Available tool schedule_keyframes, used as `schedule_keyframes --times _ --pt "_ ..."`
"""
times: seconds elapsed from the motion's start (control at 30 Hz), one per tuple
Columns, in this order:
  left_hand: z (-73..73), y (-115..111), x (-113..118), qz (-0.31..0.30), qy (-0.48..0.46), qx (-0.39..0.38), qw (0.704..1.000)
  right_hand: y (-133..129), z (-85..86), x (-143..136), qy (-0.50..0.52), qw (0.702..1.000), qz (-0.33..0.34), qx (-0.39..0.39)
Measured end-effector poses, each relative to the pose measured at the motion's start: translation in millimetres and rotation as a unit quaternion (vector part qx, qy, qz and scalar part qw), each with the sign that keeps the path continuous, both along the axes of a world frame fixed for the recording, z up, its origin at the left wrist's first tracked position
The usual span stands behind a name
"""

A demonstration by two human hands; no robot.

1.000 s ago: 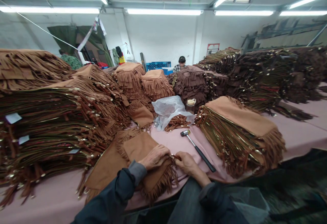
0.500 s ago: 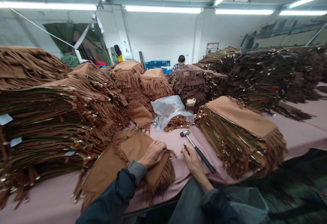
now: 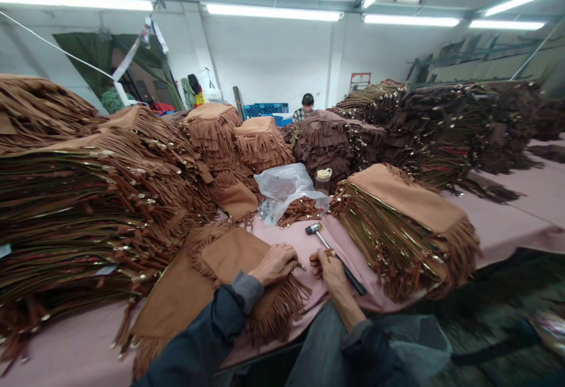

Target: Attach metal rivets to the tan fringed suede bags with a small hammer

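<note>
A fringed brown suede pouch (image 3: 236,254) lies on the pink cloth, overlapping a second brown piece (image 3: 170,298). My left hand (image 3: 277,264) rests over its right end, with curled fingers closed on the edge. A small light-tipped end (image 3: 302,266) pokes out beside those fingers. Just to the right, my right hand (image 3: 332,272) is closed in a pinch around a small brown leather strip (image 3: 327,252). Behind it lies a hammer (image 3: 348,275) with a black handle and a dark and yellowish head.
Brown fringed pouches form a tall stack (image 3: 110,216) at left and a lower stack (image 3: 410,222) at right. Ahead lie loose leather strips (image 3: 302,209), a clear plastic bag (image 3: 285,184) and a lidded jar (image 3: 322,181). A person (image 3: 304,107) is behind dark stacks.
My left hand has shifted slightly right along the pouch's edge, and the light-tipped end now shows by its fingers. My right hand's pinch has turned, showing more of the strip. The view has shifted slightly.
</note>
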State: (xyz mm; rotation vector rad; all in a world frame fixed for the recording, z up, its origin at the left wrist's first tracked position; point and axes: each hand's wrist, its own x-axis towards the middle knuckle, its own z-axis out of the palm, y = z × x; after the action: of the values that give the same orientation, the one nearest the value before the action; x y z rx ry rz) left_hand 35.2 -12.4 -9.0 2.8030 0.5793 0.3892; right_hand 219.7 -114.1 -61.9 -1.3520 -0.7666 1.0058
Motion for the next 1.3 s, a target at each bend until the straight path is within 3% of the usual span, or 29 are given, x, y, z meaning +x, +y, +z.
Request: schedule_keyframes --times 0.17,0.33,0.47,0.6,0.7,1.0,1.13,1.3 --pt "-16.0 -12 2 0.061 -0.04 0.059 0.996 4 -6.0 2 0.011 1.0 -0.006 -0.007" --pt "-20.2 -17 4 0.09 -0.035 0.098 0.99 14 -4.4 -1 -0.008 1.0 -0.007 -0.018" --pt "-16.3 -17 5 0.083 -0.037 0.048 0.995 19 3.8 -4 -0.017 0.999 0.021 -0.029" --pt "-12.5 -15 5 0.062 -0.104 -0.025 0.992 18 8.5 -6 -0.015 0.999 0.026 -0.024" --pt "-12.8 -13 7 0.073 -0.155 -0.069 0.983 17 7.4 -5 -0.035 0.998 0.032 -0.031" --pt "-16.1 -9 12 0.08 -0.19 -0.2 0.958 19 -1.3 -3 -0.051 0.997 0.042 -0.037" --pt "-13.8 -10 10 0.082 -0.2 -0.202 0.955 16 3.4 -5 -0.053 0.997 0.052 -0.026" --pt "-12.8 -7 3 0.077 -0.127 -0.116 0.982 11 10.2 -6 -0.077 0.997 0.001 -0.024"
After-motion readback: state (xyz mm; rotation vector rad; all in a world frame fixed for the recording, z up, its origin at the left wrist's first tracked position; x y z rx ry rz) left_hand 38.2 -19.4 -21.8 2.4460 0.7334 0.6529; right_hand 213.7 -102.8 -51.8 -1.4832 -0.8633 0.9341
